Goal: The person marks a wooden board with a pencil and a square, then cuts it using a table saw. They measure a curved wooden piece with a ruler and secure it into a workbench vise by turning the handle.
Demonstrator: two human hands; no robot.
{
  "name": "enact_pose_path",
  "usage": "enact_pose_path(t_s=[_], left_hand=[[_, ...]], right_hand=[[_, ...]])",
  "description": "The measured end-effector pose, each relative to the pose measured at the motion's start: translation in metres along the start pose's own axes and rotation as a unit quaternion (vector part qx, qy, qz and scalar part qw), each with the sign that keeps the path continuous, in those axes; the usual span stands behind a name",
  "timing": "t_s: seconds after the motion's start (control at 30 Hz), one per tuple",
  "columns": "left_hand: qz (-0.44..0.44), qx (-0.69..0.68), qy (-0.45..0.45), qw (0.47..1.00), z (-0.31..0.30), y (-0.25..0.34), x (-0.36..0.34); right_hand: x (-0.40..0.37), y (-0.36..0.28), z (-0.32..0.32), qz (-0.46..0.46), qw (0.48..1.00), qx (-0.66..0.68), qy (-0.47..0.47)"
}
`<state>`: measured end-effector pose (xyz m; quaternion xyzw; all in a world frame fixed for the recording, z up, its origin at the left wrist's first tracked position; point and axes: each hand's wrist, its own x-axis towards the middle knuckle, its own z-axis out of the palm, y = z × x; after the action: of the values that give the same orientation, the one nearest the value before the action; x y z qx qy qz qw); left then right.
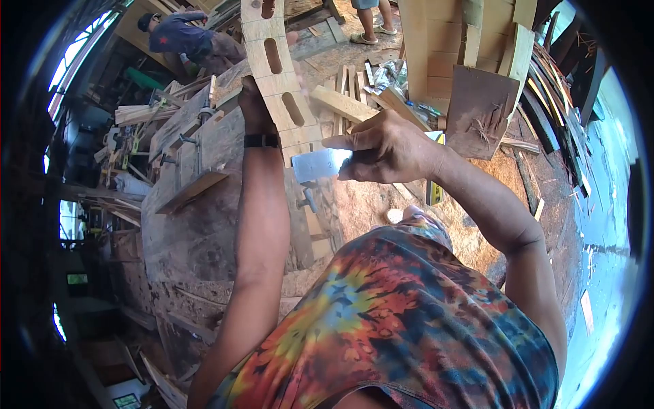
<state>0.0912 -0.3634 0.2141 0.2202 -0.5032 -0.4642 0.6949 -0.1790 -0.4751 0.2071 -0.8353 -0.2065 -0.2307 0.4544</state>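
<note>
A long pale wooden piece with oval slots (279,85) runs from the top of the view down toward the middle. My left hand (256,109) lies along its left edge, below a dark wristband; its fingers are dark and partly hidden, so their grip cannot be made out. From the right, my right hand (388,148) pinches a flat, shiny blade-like metal piece (315,165), which sits at or just over the lower part of the slotted wood. A clamp (308,200) is just below the metal piece.
A worn workbench (197,238) extends to the left, with a loose board (194,191) on it. Another person (180,37) bends at the upper left; a person's legs (366,24) stand at the top. A brown panel (480,109) leans at the right above sawdust.
</note>
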Motion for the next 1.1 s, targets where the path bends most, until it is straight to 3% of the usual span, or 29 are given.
enact_pose_path(t_s=[0.3, 0.4, 0.47, 0.6, 1.1], left_hand=[[-0.012, 0.037, 0.002, 0.999, 0.0074, 0.0048, 0.0002], [0.003, 0.048, 0.041, 0.998, 0.0077, 0.0035, -0.0007], [-0.013, 0.01, -0.013, 1.0, 0.0026, 0.0036, -0.0007], [-0.017, -0.022, -0.029, 0.999, 0.0036, 0.0045, -0.0009], [0.027, -0.009, 0.028, 0.999, 0.006, -0.0006, -0.0073]], right_hand=[[0.0012, -0.0009, -0.0021, -0.017, 1.0, -0.013, -0.004], [-0.0003, -0.002, -0.0022, -0.007, 1.0, 0.001, -0.002], [-0.0006, -0.0035, -0.0033, -0.004, 1.0, -0.009, -0.006], [-0.0011, -0.0031, -0.003, -0.005, 1.0, 0.001, -0.006], [-0.0029, -0.0035, -0.0017, 0.011, 1.0, -0.006, -0.028]])
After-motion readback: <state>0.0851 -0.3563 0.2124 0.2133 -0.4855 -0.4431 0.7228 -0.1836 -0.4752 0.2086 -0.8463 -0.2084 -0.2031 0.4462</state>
